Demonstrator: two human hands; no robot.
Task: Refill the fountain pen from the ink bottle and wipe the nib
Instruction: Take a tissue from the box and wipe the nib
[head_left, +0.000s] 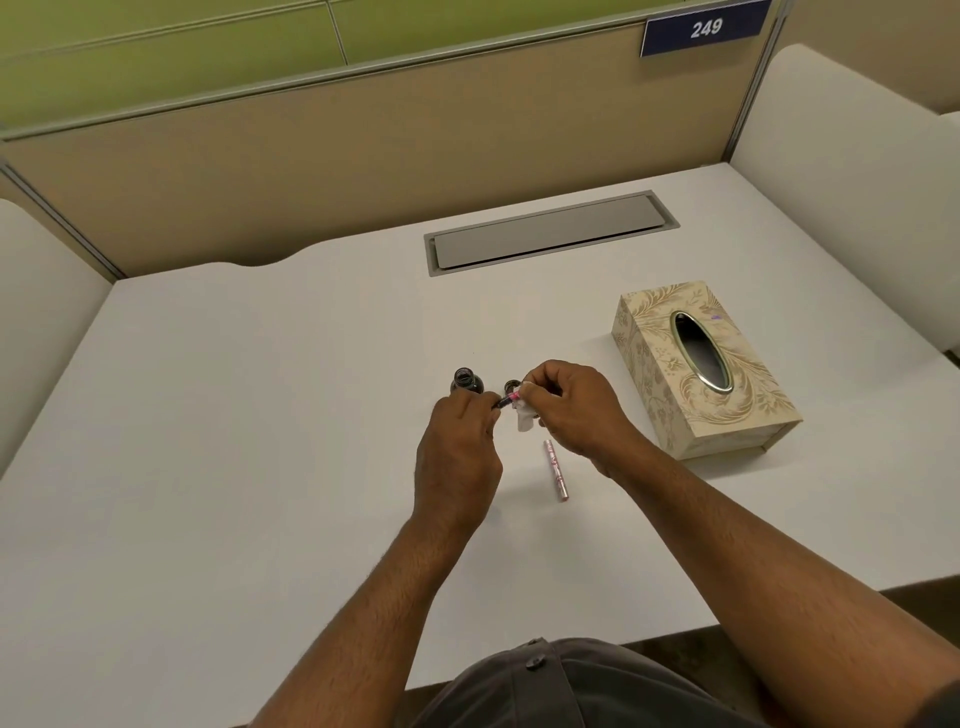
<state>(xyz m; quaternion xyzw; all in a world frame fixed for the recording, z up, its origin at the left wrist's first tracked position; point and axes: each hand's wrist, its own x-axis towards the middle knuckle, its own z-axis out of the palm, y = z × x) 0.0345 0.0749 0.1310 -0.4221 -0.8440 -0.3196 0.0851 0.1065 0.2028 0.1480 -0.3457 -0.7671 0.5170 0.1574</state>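
A dark ink bottle (467, 382) stands uncapped on the white desk (260, 415), its cap (511, 386) just to its right. My left hand (457, 457) pinches the pink and dark front section of the fountain pen (506, 400), held level just in front of the bottle. My right hand (574, 410) presses a small white tissue (524, 418) around the pen's right end; the nib is hidden inside the tissue. The pink pen barrel (555, 470) lies loose on the desk below my right hand.
A patterned beige tissue box (696, 374) stands to the right, close to my right forearm. A grey cable hatch (550, 234) is set into the desk farther back. Partition walls close off the back and both sides.
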